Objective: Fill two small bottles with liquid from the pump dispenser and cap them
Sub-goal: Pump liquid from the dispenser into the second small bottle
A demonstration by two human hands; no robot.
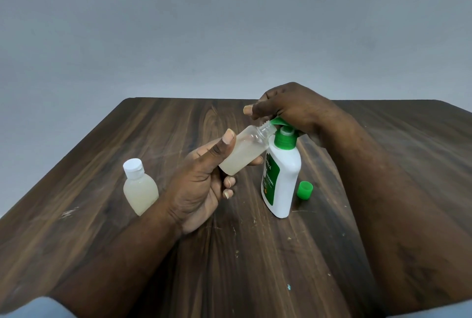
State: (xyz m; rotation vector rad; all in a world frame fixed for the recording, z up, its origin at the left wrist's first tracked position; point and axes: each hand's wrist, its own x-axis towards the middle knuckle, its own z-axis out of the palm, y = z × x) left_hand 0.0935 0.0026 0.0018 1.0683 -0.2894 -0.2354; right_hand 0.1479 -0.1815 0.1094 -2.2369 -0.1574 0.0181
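My left hand (201,184) grips a small clear bottle (242,154), tilted with its open threaded neck up against the green nozzle of the pump dispenser (281,177). The bottle holds pale cloudy liquid in its lower part. My right hand (288,108) lies on top of the green pump head, fingers curled down over it. The white dispenser with a green label stands upright on the table. A second small bottle (140,190) with a white cap stands at the left, filled with the same pale liquid. A loose green cap (304,190) lies just right of the dispenser.
The dark wooden table (229,253) carries a few small crumbs and scuffs near the middle. A plain grey wall rises behind the table's far edge.
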